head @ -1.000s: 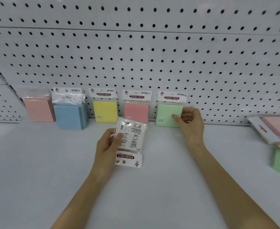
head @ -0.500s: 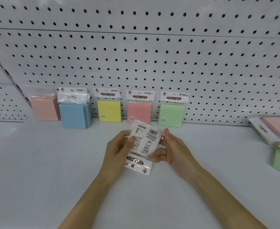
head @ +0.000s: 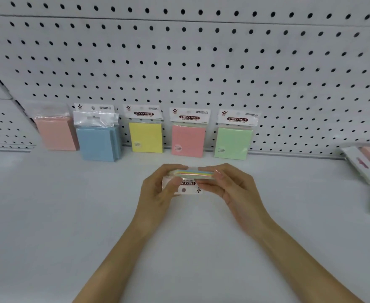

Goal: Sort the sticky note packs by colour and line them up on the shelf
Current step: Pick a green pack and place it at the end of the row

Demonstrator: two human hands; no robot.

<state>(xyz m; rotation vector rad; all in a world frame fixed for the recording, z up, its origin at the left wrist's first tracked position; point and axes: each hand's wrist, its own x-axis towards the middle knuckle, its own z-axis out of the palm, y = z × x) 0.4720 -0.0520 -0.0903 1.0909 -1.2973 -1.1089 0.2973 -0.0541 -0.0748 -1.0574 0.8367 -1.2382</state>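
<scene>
both hands, left hand (head: 158,189) & right hand (head: 230,189), grip the multicolour sticky note pack (head: 190,174) edge-on, long axis left-right. shelf (head: 70,215) row lies straight ahead; open spot right of green pack (head: 232,142), nearer right hand.

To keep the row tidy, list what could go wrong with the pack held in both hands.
1. The held pack shows yellow, blue and pink layers along its edge, so it may fit none of the single-colour groups and end up in the wrong spot.
2. The green pack stands propped against the pegboard; setting the held one beside it could tip it over.
</scene>
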